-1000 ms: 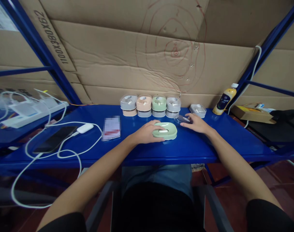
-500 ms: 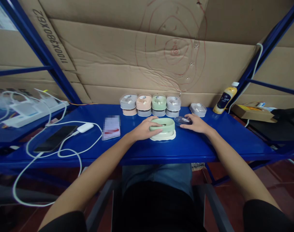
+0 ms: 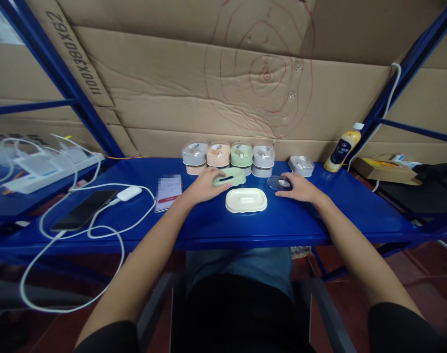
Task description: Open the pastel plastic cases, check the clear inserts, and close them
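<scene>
Clamping green tray (image 3: 238,175) in left hand (image 3: 207,186), clear lid (image 3: 276,184) in right hand (image 3: 301,188), open tabletop (image 3: 223,226) between white dish (image 3: 246,200) and front edge (image 3: 241,242)

On my head feed I see the left hand (image 3: 206,185) gripping a pale-green, slotted oval plastic tray (image 3: 237,176); right of that hand, slightly nearer, sits a shallow cream oval dish (image 3: 246,200). The right hand (image 3: 300,188) holds a transparent rounded plastic cover (image 3: 275,184).

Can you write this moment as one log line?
left hand: holds green tray | right hand: holds clear lid | white dish: on blue table | stacked boxes: behind
</scene>
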Tool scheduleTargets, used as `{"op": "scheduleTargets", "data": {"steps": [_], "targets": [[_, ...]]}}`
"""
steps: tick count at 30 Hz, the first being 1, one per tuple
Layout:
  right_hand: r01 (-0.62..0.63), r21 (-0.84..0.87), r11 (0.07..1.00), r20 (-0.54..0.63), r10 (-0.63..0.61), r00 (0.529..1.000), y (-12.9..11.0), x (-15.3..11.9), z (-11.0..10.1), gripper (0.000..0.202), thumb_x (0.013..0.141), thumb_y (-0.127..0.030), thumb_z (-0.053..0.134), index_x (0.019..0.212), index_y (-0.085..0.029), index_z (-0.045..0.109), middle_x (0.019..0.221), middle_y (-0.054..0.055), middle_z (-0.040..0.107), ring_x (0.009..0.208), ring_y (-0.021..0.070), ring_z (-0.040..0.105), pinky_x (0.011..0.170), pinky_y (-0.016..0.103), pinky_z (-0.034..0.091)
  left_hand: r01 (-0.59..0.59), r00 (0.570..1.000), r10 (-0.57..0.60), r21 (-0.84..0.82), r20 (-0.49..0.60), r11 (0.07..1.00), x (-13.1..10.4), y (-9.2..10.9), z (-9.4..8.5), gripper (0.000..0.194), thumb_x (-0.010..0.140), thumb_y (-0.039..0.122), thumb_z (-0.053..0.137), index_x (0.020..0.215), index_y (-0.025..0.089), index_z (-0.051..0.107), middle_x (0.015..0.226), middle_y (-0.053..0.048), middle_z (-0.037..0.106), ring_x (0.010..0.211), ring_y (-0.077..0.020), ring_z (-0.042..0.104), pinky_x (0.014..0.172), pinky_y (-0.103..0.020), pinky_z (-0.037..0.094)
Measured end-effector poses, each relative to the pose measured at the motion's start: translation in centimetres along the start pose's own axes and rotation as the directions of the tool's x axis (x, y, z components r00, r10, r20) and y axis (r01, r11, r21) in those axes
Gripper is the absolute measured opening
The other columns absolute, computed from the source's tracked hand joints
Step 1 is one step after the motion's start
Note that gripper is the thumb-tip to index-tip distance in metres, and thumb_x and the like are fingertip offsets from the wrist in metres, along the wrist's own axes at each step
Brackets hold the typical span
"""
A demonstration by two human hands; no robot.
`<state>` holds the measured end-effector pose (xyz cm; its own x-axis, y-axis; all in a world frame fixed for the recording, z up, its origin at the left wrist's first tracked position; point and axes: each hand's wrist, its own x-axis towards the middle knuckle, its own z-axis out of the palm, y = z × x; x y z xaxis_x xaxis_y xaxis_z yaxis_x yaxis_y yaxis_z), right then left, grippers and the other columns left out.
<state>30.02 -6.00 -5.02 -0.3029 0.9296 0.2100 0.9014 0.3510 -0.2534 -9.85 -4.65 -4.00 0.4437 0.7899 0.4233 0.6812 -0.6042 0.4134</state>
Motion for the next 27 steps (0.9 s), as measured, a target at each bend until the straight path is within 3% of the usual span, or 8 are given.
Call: {"op": "scheduleTargets", "data": {"steps": [3,6,10,14,22,25,27], "targets": [[-0.029,0.049,0.998,-0.024,0.03,0.999,-0.2,-0.1,-0.1,0.084,0.083,-0.072,0.078,0.144,-0.016,0.061,0.133,0.02,0.071,0.12,0.039,0.07,0.106,0.053,0.057,-0.111,0.994,0.109,-0.116,-0.023,0.987,-0.4,1.9,0.6,0.057,0.092,0.065,0.069,0.126,0.02,0.071,0.137,-0.014,0.068,0.133,-0.0339,0.063,0.12,-0.052,0.047],[-0.041,0.073,0.996,-0.035,0.044,0.998,-0.2,-0.1,-0.2,0.081,0.082,-0.072,0.079,0.141,-0.018,0.063,0.13,0.019,0.072,0.118,0.0388,0.071,0.105,0.054,0.058,-0.181,0.979,0.195,-0.183,0.056,0.966,-0.8,3.4,1.8,0.058,0.087,0.063,0.076,0.128,0.021,0.07,0.141,-0.013,0.065,0.134,-0.0334,0.064,0.12,-0.05,0.048],[-0.043,0.082,0.996,-0.037,0.046,0.998,-0.3,-0.2,-0.3,0.082,0.081,-0.071,0.081,0.14,-0.016,0.064,0.131,0.02,0.072,0.119,0.0396,0.071,0.106,0.055,0.057,-0.19,0.96,0.224,-0.196,0.169,0.962,-1.1,4.1,3.0,0.064,0.083,0.058,0.082,0.133,0.021,0.067,0.144,-0.014,0.062,0.133,-0.0336,0.064,0.12,-0.051,0.049],[-0.029,0.1,0.995,-0.101,0.04,0.994,-0.8,-0.3,-0.3,0.08,0.08,-0.071,0.081,0.138,-0.018,0.065,0.13,0.02,0.072,0.116,0.0386,0.072,0.105,0.056,0.058,-0.208,0.955,0.237,-0.167,0.176,0.964,-1.4,4.5,3.0,0.074,0.081,0.052,0.085,0.144,0.021,0.059,0.147,-0.015,0.061,0.139,-0.0341,0.06,0.123,-0.052,0.047],[0.105,0.197,0.975,-0.292,-0.044,0.955,-2.9,-0.7,-0.4,0.073,0.081,-0.071,0.079,0.133,-0.021,0.068,0.128,0.016,0.075,0.113,0.0367,0.072,0.1,0.056,0.059,-0.256,0.945,0.236,0.063,0.225,0.965,-2.2,6.3,2.8,0.088,0.085,0.042,0.075,0.161,0.013,0.041,0.161,-0.021,0.053,0.149,-0.0397,0.051,0.126,-0.052,0.042],[0.22,0.241,0.945,-0.304,-0.142,0.942,-4.6,-1.0,-0.6,0.072,0.083,-0.069,0.08,0.136,-0.023,0.068,0.134,0.015,0.074,0.119,0.0358,0.071,0.102,0.054,0.058,-0.221,0.953,0.206,0.043,0.22,0.974,-2.2,6.2,3.2,0.099,0.084,0.042,0.077,0.167,0.016,0.031,0.161,-0.022,0.052,0.149,-0.0425,0.052,0.124,-0.055,0.043],[0.301,0.252,0.919,-0.275,-0.231,0.933,-5.9,-1.2,-0.7,0.073,0.082,-0.068,0.081,0.138,-0.024,0.069,0.136,0.014,0.073,0.122,0.0357,0.07,0.105,0.054,0.057,-0.183,0.959,0.191,-0.056,0.211,0.981,-2.0,5.8,3.7,0.111,0.081,0.042,0.081,0.171,0.019,0.02,0.161,-0.021,0.053,0.149,-0.0425,0.052,0.123,-0.055,0.044]]}}
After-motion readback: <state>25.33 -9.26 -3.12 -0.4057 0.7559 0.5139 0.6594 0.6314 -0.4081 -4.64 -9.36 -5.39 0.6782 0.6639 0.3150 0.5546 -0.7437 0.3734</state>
